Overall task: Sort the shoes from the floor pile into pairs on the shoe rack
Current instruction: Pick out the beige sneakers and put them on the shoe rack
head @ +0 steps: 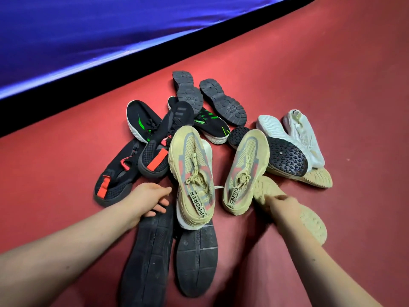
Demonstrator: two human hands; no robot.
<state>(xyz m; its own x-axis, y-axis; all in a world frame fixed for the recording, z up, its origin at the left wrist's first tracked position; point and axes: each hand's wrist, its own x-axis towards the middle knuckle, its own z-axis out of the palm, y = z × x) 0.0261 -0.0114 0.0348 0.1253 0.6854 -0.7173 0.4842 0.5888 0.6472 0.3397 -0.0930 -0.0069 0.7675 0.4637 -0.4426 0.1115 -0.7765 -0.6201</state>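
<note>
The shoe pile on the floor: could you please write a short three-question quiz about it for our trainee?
1. True or false: the two grey-soled shoes at the pile's far end lie sole up.
2. Choose one: the black shoes with white soles carry accents of A red, B green, C yellow.
3. Short answer: which hand is on the sole-up beige shoe?
Key: 1 true; 2 B; 3 the right hand.
</note>
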